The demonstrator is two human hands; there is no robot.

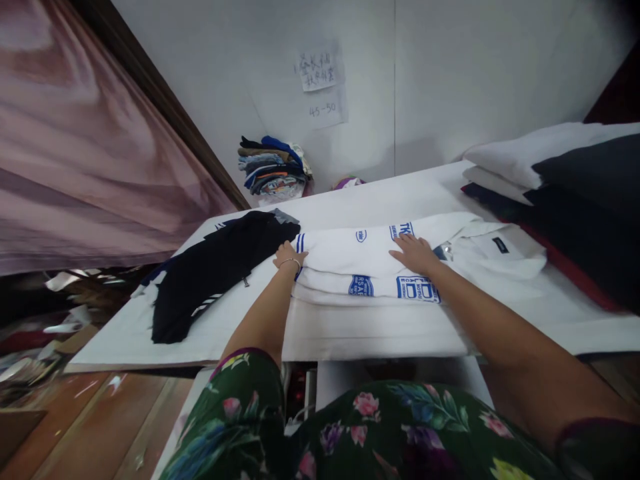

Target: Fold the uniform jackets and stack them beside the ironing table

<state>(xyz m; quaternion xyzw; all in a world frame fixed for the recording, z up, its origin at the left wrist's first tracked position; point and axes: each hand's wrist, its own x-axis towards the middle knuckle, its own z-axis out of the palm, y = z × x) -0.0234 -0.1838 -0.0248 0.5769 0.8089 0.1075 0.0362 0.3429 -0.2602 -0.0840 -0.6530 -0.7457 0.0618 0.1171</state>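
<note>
A white collared shirt (330, 253) with blue printed lettering lies partly folded on the table, its collar toward the right. At the left end, my left hand (289, 256) rests on the blue-striped edge of a sleeve, thumb apart from the fingers. My right hand (416, 255) lies on the sleeve near a blue print, fingers spread and pressing flat. Below the sleeve, more blue-printed layers of the shirt show, with plain white cloth along the front edge. A dark label sits inside the collar.
Dark folded garments (220, 270) lie on the white table (400, 190) to the left. A stack of folded clothes (575, 213) stands at the right. Behind the table is another clothes pile (275, 167), below paper notes (319, 80) on the wall. A pink curtain (90, 147) hangs at left.
</note>
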